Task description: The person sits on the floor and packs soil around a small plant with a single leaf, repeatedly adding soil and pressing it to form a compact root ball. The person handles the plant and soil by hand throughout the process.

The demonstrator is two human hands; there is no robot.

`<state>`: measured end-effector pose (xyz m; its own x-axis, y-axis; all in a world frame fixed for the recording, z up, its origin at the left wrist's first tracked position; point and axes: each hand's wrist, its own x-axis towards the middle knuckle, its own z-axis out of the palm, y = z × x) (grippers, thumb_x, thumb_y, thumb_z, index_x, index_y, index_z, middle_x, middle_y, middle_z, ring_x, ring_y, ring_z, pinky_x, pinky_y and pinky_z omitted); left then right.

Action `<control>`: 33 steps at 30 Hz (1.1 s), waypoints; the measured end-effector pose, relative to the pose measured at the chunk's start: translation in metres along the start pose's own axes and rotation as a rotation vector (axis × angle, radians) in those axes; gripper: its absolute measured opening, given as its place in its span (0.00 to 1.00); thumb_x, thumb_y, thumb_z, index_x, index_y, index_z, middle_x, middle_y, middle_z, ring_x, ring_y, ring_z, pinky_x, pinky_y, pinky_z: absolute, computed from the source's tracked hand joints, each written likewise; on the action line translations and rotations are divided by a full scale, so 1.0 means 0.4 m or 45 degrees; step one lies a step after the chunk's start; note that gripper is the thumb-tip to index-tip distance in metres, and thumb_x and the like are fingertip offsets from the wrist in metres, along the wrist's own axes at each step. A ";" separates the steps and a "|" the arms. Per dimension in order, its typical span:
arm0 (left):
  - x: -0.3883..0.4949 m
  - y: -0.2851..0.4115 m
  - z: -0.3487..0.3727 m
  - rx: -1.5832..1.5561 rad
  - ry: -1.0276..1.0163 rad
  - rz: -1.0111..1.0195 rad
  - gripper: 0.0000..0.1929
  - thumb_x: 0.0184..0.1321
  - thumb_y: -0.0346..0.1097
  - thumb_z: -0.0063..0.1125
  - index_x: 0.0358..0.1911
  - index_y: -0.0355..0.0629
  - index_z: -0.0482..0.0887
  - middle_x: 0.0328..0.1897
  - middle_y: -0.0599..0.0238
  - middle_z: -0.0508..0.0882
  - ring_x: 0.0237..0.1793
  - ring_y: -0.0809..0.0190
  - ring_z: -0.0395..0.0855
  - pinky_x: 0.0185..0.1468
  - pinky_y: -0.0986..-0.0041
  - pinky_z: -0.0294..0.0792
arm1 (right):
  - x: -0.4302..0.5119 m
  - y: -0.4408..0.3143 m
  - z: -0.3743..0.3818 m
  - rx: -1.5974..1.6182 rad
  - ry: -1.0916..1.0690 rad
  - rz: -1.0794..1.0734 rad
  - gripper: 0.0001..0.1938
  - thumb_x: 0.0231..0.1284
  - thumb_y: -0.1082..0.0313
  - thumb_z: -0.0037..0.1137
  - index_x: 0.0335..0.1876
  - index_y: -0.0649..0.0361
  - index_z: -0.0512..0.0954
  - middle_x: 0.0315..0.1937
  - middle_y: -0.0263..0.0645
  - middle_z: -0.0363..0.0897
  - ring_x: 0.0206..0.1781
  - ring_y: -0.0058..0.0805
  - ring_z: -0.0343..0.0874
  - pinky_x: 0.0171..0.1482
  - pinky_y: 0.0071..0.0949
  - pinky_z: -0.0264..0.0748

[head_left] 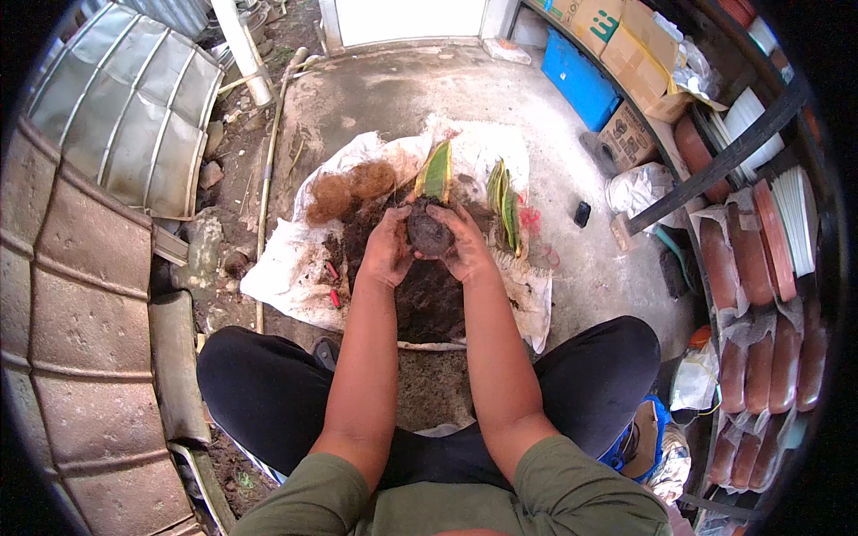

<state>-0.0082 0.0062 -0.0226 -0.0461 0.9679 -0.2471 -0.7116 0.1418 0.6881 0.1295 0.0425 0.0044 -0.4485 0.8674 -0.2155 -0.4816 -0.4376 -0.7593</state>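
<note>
Between both palms I hold a round dark ball of soil (430, 233), with a green, yellow-edged snake plant leaf (436, 173) rising from its top. My left hand (390, 244) cups the ball's left side and my right hand (464, 242) its right side; soil smears the fingers. Below them a heap of dark soil (430, 301) lies on a white woven sack (288, 278). Brown coconut fibre (352, 191) rests on the sack at the upper left. More variegated leaves (504, 204) lie to the right. Two small red-handled tools (334, 285) sit left of the soil.
Red string (529, 220) lies by the sack's right edge, and a black object (582, 214) is on the concrete floor (563, 281) beyond. Shelving at right holds wrapped brown pots (751, 254) and cardboard boxes (633, 60). A bamboo pole (268, 194) runs along the left, near roof tiles (100, 321).
</note>
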 end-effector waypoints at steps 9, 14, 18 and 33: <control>0.017 -0.015 0.001 0.061 -0.041 -0.005 0.18 0.71 0.45 0.43 0.61 0.53 0.76 0.46 0.72 0.85 0.41 0.68 0.84 0.29 0.74 0.71 | 0.023 0.023 -0.019 0.021 0.100 0.022 0.30 0.59 0.63 0.66 0.67 0.60 0.70 0.50 0.42 0.82 0.42 0.36 0.86 0.26 0.36 0.83; 0.022 -0.024 0.016 0.071 0.050 0.103 0.16 0.72 0.41 0.45 0.59 0.50 0.77 0.45 0.71 0.84 0.39 0.69 0.83 0.29 0.76 0.71 | 0.036 0.042 -0.024 0.068 0.098 -0.004 0.31 0.60 0.61 0.66 0.67 0.59 0.69 0.50 0.40 0.81 0.44 0.34 0.85 0.27 0.37 0.83; 0.023 -0.041 0.028 0.121 0.079 0.285 0.13 0.73 0.38 0.48 0.58 0.51 0.76 0.51 0.70 0.82 0.46 0.68 0.81 0.38 0.76 0.74 | 0.046 0.053 -0.029 0.075 0.188 -0.053 0.31 0.61 0.58 0.66 0.68 0.59 0.67 0.51 0.39 0.81 0.46 0.33 0.85 0.29 0.38 0.83; 0.042 -0.053 0.014 0.223 0.214 0.338 0.12 0.79 0.39 0.43 0.58 0.47 0.74 0.51 0.69 0.79 0.50 0.68 0.78 0.50 0.74 0.74 | 0.058 0.066 -0.030 0.014 0.284 -0.018 0.46 0.59 0.56 0.69 0.79 0.59 0.53 0.61 0.45 0.76 0.53 0.38 0.83 0.40 0.41 0.85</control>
<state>0.0101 0.0207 -0.0375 -0.3382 0.9302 -0.1427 -0.5290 -0.0625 0.8463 0.1154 0.0541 -0.0282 -0.2644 0.9038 -0.3365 -0.4954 -0.4266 -0.7567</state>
